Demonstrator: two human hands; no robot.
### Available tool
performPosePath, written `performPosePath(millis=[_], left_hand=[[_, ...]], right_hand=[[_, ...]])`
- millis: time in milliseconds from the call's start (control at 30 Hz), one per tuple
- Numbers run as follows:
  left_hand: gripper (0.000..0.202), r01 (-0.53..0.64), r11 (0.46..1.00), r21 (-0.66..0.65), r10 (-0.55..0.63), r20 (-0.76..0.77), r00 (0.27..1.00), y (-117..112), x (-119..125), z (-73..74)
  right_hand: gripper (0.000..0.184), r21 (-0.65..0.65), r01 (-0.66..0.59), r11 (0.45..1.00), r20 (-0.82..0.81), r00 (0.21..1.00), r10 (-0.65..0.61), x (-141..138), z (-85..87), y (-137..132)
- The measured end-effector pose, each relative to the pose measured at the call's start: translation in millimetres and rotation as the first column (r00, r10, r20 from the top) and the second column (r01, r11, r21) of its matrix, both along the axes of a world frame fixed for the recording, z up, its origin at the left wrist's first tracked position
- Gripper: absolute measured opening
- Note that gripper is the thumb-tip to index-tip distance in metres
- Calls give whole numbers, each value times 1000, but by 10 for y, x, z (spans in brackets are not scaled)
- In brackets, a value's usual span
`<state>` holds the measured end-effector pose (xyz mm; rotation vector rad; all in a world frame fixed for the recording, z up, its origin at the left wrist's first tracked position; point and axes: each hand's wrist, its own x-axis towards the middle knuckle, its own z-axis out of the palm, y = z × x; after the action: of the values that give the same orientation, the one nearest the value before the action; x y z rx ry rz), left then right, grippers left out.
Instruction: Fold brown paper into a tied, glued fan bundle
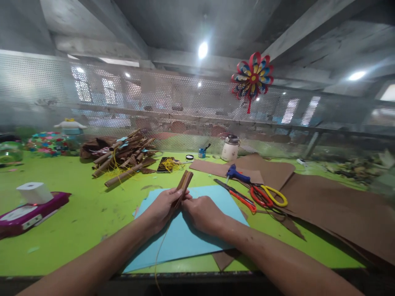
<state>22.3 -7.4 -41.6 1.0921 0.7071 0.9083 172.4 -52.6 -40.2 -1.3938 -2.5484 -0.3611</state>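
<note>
My left hand (163,206) and my right hand (202,213) meet above a light blue paper sheet (185,238) on the green table (86,213). Both are closed on a folded strip of brown paper (184,185) that sticks up and away from me. A thin yellow string (160,250) hangs from under my left hand toward the table's near edge.
A pile of rolled brown paper tubes (123,162) lies at the back left. To the right are brown paper sheets (333,205), a blue glue gun (237,174), orange scissors (239,195) and red and yellow scissors (270,195). A purple box (27,211) sits at far left, a white jar (230,149) by the mesh wall.
</note>
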Motion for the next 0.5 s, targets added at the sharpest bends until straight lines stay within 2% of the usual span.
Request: performPosePath(millis=[67,167,233,300,333,400,433,467,500], left_hand=[[18,-20,1000,-10,20,-5,1000,10,0,-12],[18,0,1000,16,0,-12,1000,12,-4,-17],[16,14,999,35,-13,-18,1000,10,-2,-16],[15,18,998,57,-15,-57,998,7,5,-15],[15,18,998,67,-12,-86,996,6,10,-15],[17,17,996,92,-4,-140,990,5,21,-16],[18,21,994,106,-4,-159,987,5,27,-16],[18,25,992,121,-4,-173,985,5,33,-17],[19,29,990,139,-3,-188,982,4,39,-19]], right_hand=[[21,-36,-22,999,23,999,23,-12,18,-63],[15,-54,-141,989,6,990,142,-28,85,-134],[18,-13,-208,978,-94,974,206,33,181,-107],[21,41,-167,985,-254,952,172,205,311,13],[23,69,-81,994,-339,936,100,334,379,103],[26,39,140,989,-412,904,-111,654,496,308],[29,-2,287,958,-399,878,-264,827,535,406],[32,-69,432,899,-343,836,-428,997,554,490],[31,-95,500,861,-314,805,-503,1155,554,556]])
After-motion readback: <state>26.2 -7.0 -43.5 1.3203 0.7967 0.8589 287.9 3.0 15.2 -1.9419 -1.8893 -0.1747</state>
